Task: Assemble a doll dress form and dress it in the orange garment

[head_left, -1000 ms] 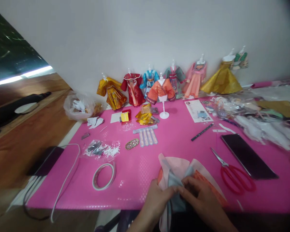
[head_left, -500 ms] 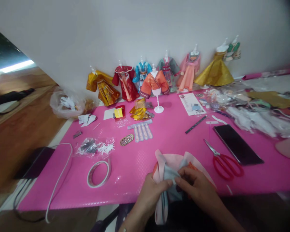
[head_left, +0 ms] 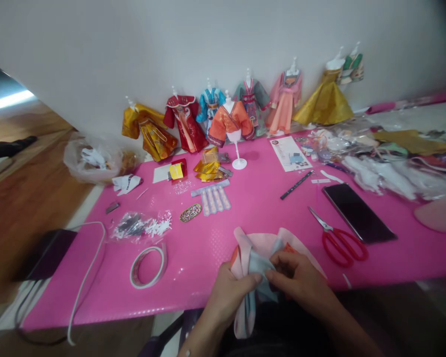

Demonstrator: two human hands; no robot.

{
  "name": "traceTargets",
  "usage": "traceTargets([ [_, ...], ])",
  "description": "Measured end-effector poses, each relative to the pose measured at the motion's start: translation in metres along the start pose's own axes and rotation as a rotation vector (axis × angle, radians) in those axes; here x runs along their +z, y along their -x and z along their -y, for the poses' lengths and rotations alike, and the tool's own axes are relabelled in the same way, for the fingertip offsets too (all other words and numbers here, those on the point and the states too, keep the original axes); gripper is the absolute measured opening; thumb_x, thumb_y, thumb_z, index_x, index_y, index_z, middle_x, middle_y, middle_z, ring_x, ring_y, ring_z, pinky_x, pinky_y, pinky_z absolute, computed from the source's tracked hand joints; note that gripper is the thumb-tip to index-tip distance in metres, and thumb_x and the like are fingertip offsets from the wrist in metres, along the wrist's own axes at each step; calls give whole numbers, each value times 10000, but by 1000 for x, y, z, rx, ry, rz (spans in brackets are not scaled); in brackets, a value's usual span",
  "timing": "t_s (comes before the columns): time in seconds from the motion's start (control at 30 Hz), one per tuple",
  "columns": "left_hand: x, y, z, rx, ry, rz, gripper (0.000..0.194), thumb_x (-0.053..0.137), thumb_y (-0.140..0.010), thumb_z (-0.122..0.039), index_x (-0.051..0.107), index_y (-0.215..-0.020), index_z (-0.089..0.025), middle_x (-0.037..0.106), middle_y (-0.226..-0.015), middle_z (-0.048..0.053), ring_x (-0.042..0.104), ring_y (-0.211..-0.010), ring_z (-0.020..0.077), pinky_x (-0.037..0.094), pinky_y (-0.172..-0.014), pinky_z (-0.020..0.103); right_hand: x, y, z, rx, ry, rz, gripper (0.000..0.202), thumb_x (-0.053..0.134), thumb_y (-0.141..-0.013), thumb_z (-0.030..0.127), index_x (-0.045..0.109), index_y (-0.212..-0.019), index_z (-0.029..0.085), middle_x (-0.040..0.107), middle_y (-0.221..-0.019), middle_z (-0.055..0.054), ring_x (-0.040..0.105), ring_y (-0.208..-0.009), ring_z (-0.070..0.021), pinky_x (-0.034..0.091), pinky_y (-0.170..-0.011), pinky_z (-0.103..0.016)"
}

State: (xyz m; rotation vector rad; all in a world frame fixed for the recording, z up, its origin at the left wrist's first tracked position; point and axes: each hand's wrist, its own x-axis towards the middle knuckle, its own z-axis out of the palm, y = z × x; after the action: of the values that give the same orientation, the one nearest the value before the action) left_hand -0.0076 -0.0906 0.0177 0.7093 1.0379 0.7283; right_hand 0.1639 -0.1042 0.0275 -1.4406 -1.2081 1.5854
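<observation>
The little pink and pale-blue doll garment sits right at the near edge of the bench, partly on the pink mat and partly hanging off the front edge. Both hands are on it: the left hand pinches the blue-grey fabric from the left, and the right hand has its fingertips closed on the same bit of cloth from the right, so thumbs and fingers nearly meet in the middle. A flash of orange lining shows between them.

Just right of the garment lie red-handled scissors, and beyond them a dark phone, face up. To the left there's a roll of clear tape. Further back is a printed leaflet, but the writing is too small to read, same with any labels on the little packets.

Along the wall stands a row of finished doll dresses on tiny stands, with an orange one on a white stand out in front.
</observation>
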Motion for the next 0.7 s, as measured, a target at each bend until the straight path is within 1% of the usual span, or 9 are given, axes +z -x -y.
traceTargets([
  [0.17, 2, 3, -3, -14, 17, 9, 298, 858, -605, -311, 725, -754, -90, 667, -651, 35, 593, -619, 155, 481, -632, 262, 0, 1, 1, -20, 8, 4, 257, 652, -724, 389, 522, -625, 190, 434, -518, 62, 386, -475, -90, 258, -474, -234],
  [0.3, 3, 3, -3, -22, 12, 10, 297, 861, -600, -318, 712, -728, -95, 656, -642, 32, 586, -612, 152, 470, -617, 257, 0, 1, 1, -8, -28, 5, 288, 685, -715, 401, 523, -615, 185, 484, -516, 47, 396, -465, -84, 265, -467, -227],
  [0.4, 3, 4, -4, -21, 23, 31, 291, 858, -607, -310, 713, -735, -93, 656, -650, 33, 584, -610, 149, 468, -617, 257, 1, 2, 2, 13, -94, 38, 320, 729, -698, 426, 539, -622, 180, 523, -515, 39, 414, -448, -79, 279, -455, -216],
  [0.6, 5, 6, -6, -5, 86, 53, 264, 855, -631, -271, 708, -772, -104, 663, -662, 26, 587, -609, 141, 467, -619, 250, 2, 2, 2, 15, -193, 32, 398, 805, -664, 483, 565, -614, 169, 528, -488, 53, 398, -406, -56, 260, -411, -190],
  [0.7, 6, 7, -6, -1, 82, 67, 260, 852, -640, -269, 706, -778, -104, 667, -665, 31, 593, -614, 145, 470, -621, 252, 1, 2, 1, 21, -208, 46, 411, 818, -656, 494, 577, -617, 164, 549, -493, 45, 418, -410, -55, 278, -413, -184],
])
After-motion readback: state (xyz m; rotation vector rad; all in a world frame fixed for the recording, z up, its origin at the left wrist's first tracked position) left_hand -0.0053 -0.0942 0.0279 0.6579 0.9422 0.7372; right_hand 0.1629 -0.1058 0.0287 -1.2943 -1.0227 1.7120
